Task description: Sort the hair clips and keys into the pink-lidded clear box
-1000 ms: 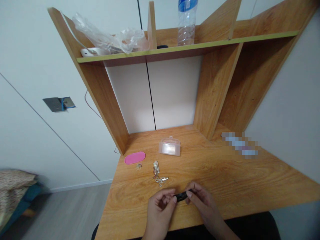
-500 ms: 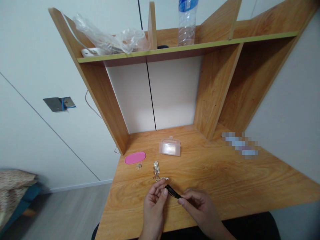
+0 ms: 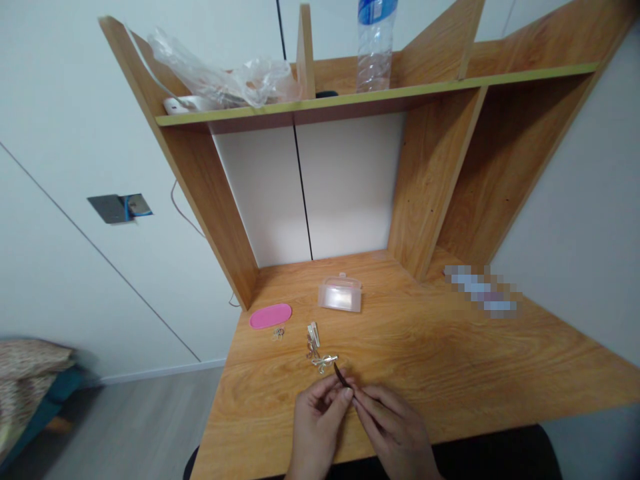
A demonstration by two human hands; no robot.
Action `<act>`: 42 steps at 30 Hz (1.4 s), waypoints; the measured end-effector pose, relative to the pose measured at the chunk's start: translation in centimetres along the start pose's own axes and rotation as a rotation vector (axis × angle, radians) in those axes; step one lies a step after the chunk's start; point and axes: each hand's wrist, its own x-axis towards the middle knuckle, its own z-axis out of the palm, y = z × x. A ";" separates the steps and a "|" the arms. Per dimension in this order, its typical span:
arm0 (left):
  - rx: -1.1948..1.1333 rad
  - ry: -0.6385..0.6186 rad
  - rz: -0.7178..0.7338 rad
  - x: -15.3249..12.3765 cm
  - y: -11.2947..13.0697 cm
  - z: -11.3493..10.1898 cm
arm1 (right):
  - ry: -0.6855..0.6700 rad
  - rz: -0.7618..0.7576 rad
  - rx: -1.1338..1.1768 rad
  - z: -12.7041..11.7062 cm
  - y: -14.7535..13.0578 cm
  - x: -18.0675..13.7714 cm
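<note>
Between my hands is a slim, dark, slightly curved piece that looks like a hair clip [image 3: 341, 375], its narrow end pointing up and left. My left hand [image 3: 319, 421] pinches it between thumb and fingers. From the other side, my right hand [image 3: 393, 421] closes on its lower end, the fingertips of both hands nearly touching. My fingers hide much of the clip. Just beyond them lie several small metallic clips [image 3: 313, 335] in a loose group, with a shiny piece [image 3: 327, 361] closest to the dark clip's tip.
A pink oval tray or lid [image 3: 270, 316] lies at the desk's left, small rings [image 3: 279, 332] beside it. Behind the clips stands a clear plastic box [image 3: 340, 298]. A blurred-out item [image 3: 480, 288] is at right. The shelf above holds a bottle [image 3: 374, 53] and plastic bag [image 3: 225, 77].
My hands have come closer together, the right moving left. The dark clip has turned steeper and now shows a thinner side. More of the metallic pieces is uncovered.
</note>
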 end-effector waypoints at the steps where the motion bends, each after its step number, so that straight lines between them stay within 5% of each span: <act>1: -0.002 -0.009 -0.002 0.0 -0.1 -0.1 | 0.000 -0.011 -0.013 0.0 0.0 0.0; 7: -0.039 -0.028 0.000 0.3 -0.1 -0.4 | -0.051 -0.059 -0.029 -0.2 -0.4 0.1; 14: -0.075 -0.068 0.012 0.2 -0.1 -0.3 | -0.055 0.069 0.053 -0.6 -0.9 0.5; 25: 0.349 -0.198 0.192 -0.7 0.9 0.4 | -0.105 0.305 0.401 -1.4 0.0 1.3; 35: 0.240 -0.093 0.058 -0.9 -0.7 1.0 | -0.074 0.459 0.589 -1.6 1.2 1.6; 42: 0.250 -0.109 0.034 -0.9 0.3 1.1 | -0.050 0.531 0.572 -0.8 0.1 2.1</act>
